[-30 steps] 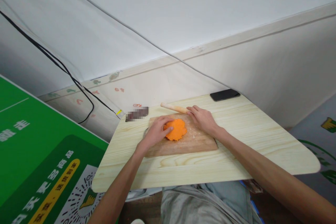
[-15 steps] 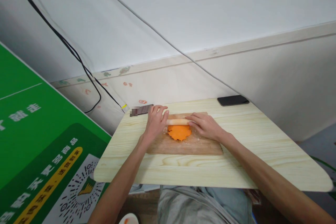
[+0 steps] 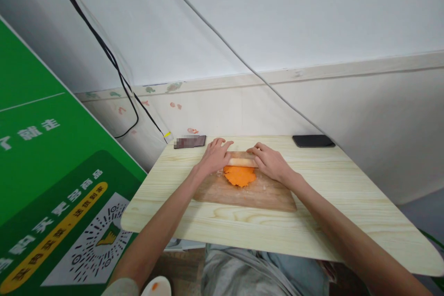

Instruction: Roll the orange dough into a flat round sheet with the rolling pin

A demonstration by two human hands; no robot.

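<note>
Mid-frame, our left hand (image 3: 215, 155) and right hand (image 3: 272, 162) rest unclenched on the rolling pin (image 3: 242, 162); the orange dough (image 3: 240, 177) lies flattened, ragged-edged.

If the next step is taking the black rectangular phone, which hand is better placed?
Probably the right hand, nearer the phone; the left hand is at the farther end of the pale wooden rolling pin.

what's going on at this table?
A person has the left hand and right hand at opposite ends of a rolling pin. It lies crosswise at the far side of a flat, ragged-edged orange sheet on a wooden board. A dark phone lies at the table's far right.
</note>
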